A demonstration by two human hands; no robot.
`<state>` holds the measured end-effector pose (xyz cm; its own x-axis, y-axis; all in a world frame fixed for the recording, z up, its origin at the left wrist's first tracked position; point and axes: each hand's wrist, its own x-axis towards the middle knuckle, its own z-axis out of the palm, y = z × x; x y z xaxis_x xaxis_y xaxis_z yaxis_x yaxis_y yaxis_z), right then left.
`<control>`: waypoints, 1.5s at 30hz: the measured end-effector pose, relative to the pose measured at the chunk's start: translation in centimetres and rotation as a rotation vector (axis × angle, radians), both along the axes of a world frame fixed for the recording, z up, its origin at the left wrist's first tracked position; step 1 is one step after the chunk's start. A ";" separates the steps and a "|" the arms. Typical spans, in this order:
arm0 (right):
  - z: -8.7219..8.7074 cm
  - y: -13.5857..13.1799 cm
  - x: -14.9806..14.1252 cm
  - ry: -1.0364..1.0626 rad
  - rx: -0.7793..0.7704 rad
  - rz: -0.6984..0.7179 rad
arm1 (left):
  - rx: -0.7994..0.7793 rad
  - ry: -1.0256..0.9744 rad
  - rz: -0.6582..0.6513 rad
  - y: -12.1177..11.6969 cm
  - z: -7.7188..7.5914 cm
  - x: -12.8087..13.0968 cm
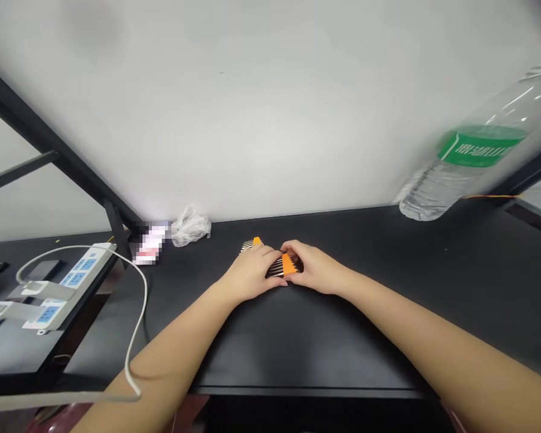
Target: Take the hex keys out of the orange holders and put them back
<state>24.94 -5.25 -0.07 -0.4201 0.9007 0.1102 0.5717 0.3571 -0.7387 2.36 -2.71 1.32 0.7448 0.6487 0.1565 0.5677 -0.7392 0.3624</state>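
A set of slim metal rods with orange end pieces (pixel 289 264) lies on the black desk in front of me; its exact kind is hard to make out. My left hand (pixel 253 272) is wrapped over its middle, with the thumb along the near side, and hides much of the rods. Around the right orange piece, the fingers and thumb of my right hand (pixel 313 266) close from the far and near sides. The other orange piece and some silvery rod ends show beyond my left knuckles.
A large clear bottle with a green label (pixel 478 146) stands at the right by the wall. A crumpled plastic bag (pixel 190 227) lies at the back left. Further left is a white power strip (pixel 79 282) with plugs, and a white cable (pixel 145 294) loops over my left forearm.
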 end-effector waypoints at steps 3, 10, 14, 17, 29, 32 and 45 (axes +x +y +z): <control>0.0 0.1 0.1 0.068 -0.097 0.025 | -0.023 -0.012 -0.018 0.2 0.0 -0.2; 0.3 0.0 0.2 0.142 -0.161 0.048 | 0.017 -0.020 0.012 -0.5 -0.2 0.5; -0.2 0.2 0.1 0.261 -0.211 0.020 | 0.072 -0.013 0.047 -0.8 0.0 0.7; -0.8 0.4 -0.2 0.432 -0.285 -0.048 | 0.084 -0.025 0.094 -0.9 0.1 0.7; -0.7 0.0 -2.5 0.823 -0.422 -0.277 | 0.033 -0.136 0.141 -1.3 -0.2 1.9; -0.4 -0.1 -2.4 0.836 -0.480 -0.238 | 0.070 -0.104 0.130 -1.4 0.0 1.8; 0.4 0.0 -1.1 1.038 -0.701 -0.007 | 0.040 -0.163 0.106 -1.7 -0.1 2.1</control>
<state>23.86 -5.21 0.28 -0.4166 0.9015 -0.1173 -0.3933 -0.2951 -0.8707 4.45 -4.42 1.19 0.6354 0.7128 0.2970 0.5789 -0.6943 0.4277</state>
